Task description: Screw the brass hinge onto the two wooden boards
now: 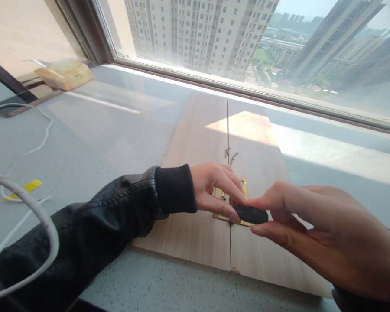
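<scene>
A brass hinge (245, 184) lies across the seam between two pale wooden boards (195, 242), partly covered by my hands. My right hand (325, 229) pinches the black handle of a screwdriver (251, 214) between thumb and fingers, above the hinge's near right part. The shaft and tip are hidden. From the left, my left hand (217, 188) reaches over the hinge; its thumb and forefinger close around the left end of the handle, the other fingers resting beyond. Several loose screws (234, 157) lie on the boards near the seam, just past the hinge.
The boards lie on a speckled pale sill (126, 143) below a large window (195, 43). A tissue pack (65, 74) and a dark phone (14, 110) are at the far left. A white cable (53, 242) with a yellow tag (32, 185) loops over my left sleeve.
</scene>
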Available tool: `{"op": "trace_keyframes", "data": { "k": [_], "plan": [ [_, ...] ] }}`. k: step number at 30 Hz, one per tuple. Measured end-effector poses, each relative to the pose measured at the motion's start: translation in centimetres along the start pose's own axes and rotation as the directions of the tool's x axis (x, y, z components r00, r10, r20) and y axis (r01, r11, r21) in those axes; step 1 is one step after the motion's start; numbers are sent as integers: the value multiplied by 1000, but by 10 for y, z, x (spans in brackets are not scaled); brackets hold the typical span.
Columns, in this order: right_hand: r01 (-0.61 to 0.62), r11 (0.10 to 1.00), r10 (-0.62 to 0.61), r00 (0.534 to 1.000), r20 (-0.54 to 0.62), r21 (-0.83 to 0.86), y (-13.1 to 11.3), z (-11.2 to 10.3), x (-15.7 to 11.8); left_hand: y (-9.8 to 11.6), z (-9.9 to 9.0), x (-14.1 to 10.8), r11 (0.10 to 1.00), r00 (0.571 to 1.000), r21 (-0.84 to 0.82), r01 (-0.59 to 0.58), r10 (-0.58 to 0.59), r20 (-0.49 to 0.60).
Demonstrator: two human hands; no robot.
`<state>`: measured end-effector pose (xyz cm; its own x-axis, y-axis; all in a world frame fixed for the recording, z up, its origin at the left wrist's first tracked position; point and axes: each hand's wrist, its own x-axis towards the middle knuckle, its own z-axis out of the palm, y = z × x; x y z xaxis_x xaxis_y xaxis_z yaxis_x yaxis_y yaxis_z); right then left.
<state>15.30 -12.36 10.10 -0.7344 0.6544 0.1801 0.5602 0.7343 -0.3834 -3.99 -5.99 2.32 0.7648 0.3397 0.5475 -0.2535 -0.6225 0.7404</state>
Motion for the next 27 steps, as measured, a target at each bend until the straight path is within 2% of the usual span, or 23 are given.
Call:
{"op": "trace_keyframes", "data": {
  "k": [6,8,12,17,23,27],
  "plan": [
    [17,997,-18,1000,-13,-73,-9,5,-1,4,-5,-1,995,988,-61,75,-66,142],
    [10,995,-14,999,-31,-100,-7,5,-1,6,-4,0,995,992,-57,85,-79,100],
    [-5,994,-4,996,-90,-107,0,7,3,9,2,2,997,995,19,80,-79,-62],
    [-23,997,13,992,-129,-77,2,8,8,13,4,3,987,979,78,138,-125,-158],
    [-19,996,6,988,-157,-86,-3,12,12,14,6,4,973,977,139,186,-167,-133],
    [-25,994,7,984,-176,-103,-5,14,13,13,6,4,974,987,165,157,-146,-73]
  ]
}}
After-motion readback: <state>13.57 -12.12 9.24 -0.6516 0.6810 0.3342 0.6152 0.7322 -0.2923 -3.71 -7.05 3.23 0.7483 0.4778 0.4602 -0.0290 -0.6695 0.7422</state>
